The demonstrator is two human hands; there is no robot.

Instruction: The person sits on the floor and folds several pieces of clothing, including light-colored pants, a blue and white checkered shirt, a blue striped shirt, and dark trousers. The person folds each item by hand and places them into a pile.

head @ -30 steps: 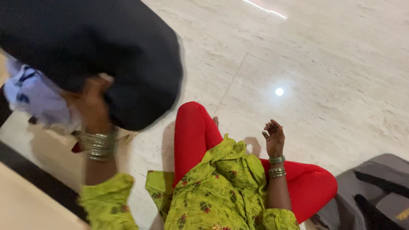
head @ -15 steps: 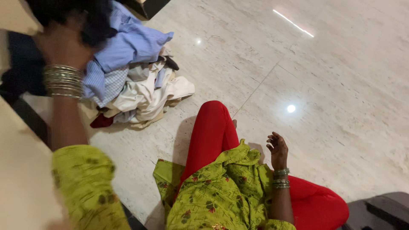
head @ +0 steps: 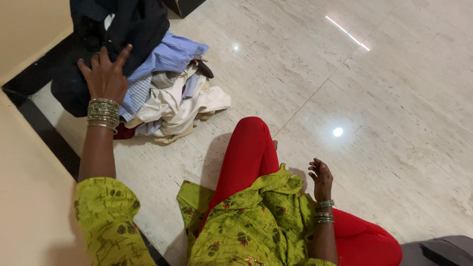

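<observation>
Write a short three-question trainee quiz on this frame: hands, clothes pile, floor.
1. True or false: the left hand rests on a dark garment atop the clothes pile.
2. Where is the right hand? A) on the pile B) open and empty over the red-clad knee C) on the grey bag
3. Fill in: the pile lies on a pale, glossy ____ floor.

Key: 1 true; 2 B; 3 tiled.

Glossy cream marble floor [head: 394, 98] with thin tile joints, ceiling light glare [head: 337, 132]. Beige wall [head: 29, 29] left, black skirting [head: 44, 133]. Grey object [head: 438, 249] bottom right, maybe a bag.
</observation>
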